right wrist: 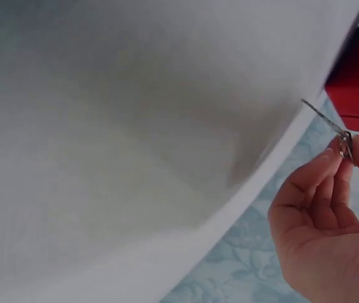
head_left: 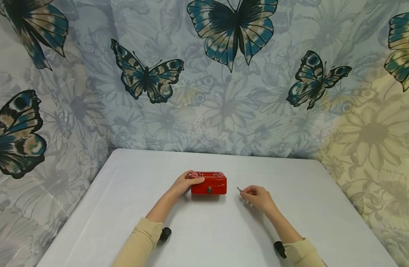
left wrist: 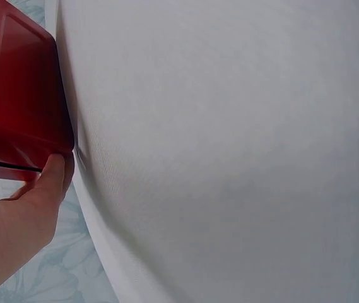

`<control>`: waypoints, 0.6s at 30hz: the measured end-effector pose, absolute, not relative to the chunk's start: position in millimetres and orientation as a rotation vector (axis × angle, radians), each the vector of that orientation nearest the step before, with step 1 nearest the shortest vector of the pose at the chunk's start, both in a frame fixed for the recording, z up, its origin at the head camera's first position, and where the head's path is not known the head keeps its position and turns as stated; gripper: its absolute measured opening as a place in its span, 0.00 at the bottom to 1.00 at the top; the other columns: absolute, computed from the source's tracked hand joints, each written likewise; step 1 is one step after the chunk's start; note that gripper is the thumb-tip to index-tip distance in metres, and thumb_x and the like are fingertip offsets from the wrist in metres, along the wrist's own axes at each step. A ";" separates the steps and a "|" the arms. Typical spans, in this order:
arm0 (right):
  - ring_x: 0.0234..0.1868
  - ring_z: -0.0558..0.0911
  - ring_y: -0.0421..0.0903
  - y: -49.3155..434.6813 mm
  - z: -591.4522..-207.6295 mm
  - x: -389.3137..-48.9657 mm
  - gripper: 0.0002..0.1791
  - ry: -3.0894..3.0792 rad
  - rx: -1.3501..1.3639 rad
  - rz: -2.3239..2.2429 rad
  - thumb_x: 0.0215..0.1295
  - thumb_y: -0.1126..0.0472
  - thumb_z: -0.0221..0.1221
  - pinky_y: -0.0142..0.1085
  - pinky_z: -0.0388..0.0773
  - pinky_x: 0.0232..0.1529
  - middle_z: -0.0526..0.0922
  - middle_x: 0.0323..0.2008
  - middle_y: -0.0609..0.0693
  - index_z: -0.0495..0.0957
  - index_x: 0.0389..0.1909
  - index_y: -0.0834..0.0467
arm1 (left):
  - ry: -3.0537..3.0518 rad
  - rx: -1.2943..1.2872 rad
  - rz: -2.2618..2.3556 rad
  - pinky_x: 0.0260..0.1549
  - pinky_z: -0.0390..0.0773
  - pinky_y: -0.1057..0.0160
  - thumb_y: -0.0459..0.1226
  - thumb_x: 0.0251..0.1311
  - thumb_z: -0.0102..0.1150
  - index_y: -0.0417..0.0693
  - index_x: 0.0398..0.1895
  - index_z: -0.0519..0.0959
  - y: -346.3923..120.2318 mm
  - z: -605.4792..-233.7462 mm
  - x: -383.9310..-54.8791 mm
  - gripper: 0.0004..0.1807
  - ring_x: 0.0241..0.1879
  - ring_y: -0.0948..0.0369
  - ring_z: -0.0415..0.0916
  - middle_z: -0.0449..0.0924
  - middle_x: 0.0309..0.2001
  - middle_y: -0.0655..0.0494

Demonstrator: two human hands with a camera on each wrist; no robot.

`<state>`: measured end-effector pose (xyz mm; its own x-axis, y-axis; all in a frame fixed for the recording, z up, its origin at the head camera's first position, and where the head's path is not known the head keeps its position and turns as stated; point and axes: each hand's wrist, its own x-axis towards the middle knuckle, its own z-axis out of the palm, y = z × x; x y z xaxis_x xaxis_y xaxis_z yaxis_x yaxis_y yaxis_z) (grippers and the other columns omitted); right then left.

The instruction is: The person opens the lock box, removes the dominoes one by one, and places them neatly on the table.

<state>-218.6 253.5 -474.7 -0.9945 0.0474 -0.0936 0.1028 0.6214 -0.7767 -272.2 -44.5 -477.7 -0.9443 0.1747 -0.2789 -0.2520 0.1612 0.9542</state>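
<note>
A small red metal cash box sits on the table, its lid down, with a round lock on the front face and a carry handle on top. My left hand holds the left end of the box, thumb across the front edge and the other fingers behind. Off to the right of the box, my right hand pinches a small metal key by its ring between thumb and fingers. The key points left, apart from the box.
A white cloth covers the table. Behind it and at both sides hangs a backdrop printed with butterflies and flowers. A dark wrist camera shows at the left sleeve, and another wrist camera at the right.
</note>
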 end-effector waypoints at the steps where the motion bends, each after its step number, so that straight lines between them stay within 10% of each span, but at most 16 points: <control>1: 0.26 0.76 0.45 252.3 -473.1 -217.9 0.09 2.763 0.122 -1.361 0.63 0.57 0.65 0.34 0.74 0.25 0.83 0.27 0.50 0.81 0.34 0.60 | 2.122 -0.075 1.843 0.67 0.54 0.39 0.56 0.51 0.69 0.41 0.73 0.58 -44.5 -477.7 -272.4 0.52 0.69 0.46 0.59 0.61 0.71 0.42; 18: 0.34 0.83 0.49 214.8 -454.9 -201.2 0.13 2.533 0.116 -1.802 0.63 0.57 0.65 0.33 0.82 0.37 0.85 0.33 0.53 0.80 0.39 0.64 | 2.141 -0.094 1.810 0.66 0.55 0.39 0.56 0.51 0.68 0.43 0.73 0.58 -44.0 -478.5 -274.0 0.51 0.68 0.46 0.60 0.62 0.70 0.42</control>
